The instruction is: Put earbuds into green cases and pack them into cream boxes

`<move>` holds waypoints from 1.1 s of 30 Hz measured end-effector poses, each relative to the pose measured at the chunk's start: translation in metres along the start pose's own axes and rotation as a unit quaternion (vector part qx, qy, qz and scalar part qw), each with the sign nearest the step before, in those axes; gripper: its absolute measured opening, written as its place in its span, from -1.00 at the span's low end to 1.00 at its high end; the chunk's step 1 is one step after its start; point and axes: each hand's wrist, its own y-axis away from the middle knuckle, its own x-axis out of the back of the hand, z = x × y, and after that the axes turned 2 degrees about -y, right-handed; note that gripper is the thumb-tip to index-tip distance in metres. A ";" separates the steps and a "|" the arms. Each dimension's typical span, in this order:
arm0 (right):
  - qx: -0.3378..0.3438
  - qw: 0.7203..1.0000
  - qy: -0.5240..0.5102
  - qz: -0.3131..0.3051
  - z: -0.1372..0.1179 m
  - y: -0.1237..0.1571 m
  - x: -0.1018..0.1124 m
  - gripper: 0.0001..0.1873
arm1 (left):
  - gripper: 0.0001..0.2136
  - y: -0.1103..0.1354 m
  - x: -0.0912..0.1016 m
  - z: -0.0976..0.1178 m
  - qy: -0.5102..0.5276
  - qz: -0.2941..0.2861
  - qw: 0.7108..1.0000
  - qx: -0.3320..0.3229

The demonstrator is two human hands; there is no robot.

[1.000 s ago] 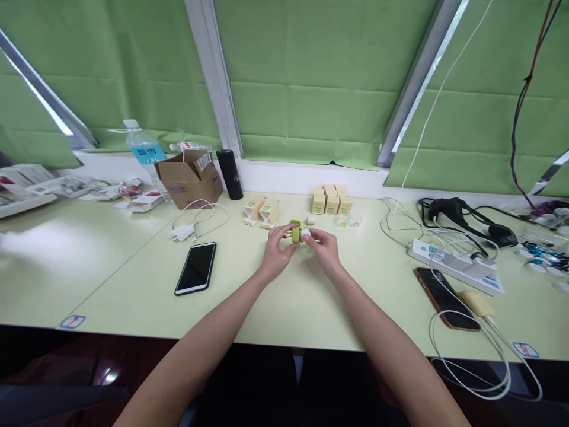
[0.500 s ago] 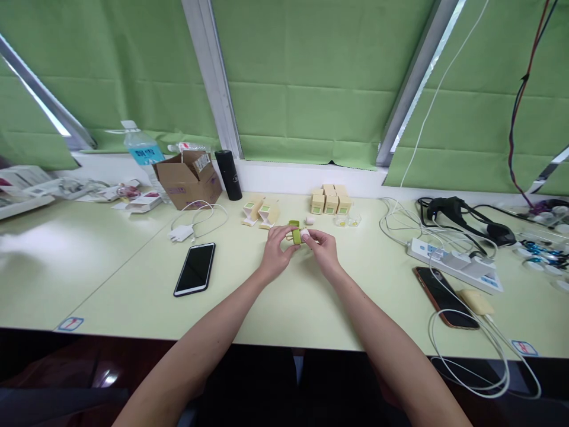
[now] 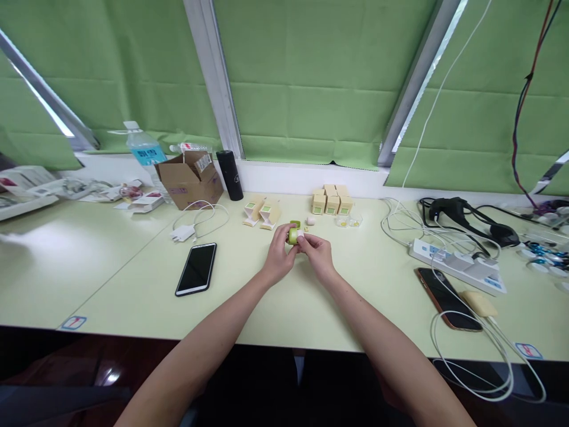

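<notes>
Over the middle of the table, my left hand [image 3: 278, 246] is closed around a small green case [image 3: 292, 236]. My right hand [image 3: 317, 252] pinches a small pale pink-white piece [image 3: 300, 234] against the case's right side. Another green part [image 3: 295, 224] shows just beyond the fingers; whether it is joined to the case I cannot tell. Behind my hands lie a rounded white piece [image 3: 310, 220] and a tiny yellowish piece [image 3: 306, 229]. Two clear plastic pieces [image 3: 349, 221] with yellow spots are farther right.
Several small yellow boxes [image 3: 332, 201] stand at the back, with two opened cartons [image 3: 262, 212] to their left. A phone [image 3: 196, 268], charger [image 3: 183, 232], cardboard box [image 3: 191, 181] and black bottle [image 3: 230, 175] are left. Right are a power strip [image 3: 457, 265], cables and another phone [image 3: 444, 299].
My hands have drawn slightly closer together and the green case has turned. The right fingers now press the white piece to it. The tiny yellowish piece has come into view behind them.
</notes>
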 end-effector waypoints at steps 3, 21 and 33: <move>0.011 1.000 0.006 -0.021 -0.001 0.000 0.000 -0.50 | -0.55 -0.001 -0.001 -0.001 0.032 0.006 0.999 0.019; 0.372 0.827 0.415 -0.080 -0.006 0.001 0.021 -0.67 | -0.55 -0.010 0.000 0.000 0.389 -0.064 0.893 0.217; 0.401 0.792 0.452 -0.083 -0.006 0.002 0.017 -0.60 | -0.60 -0.011 0.001 0.006 0.363 -0.051 0.907 0.207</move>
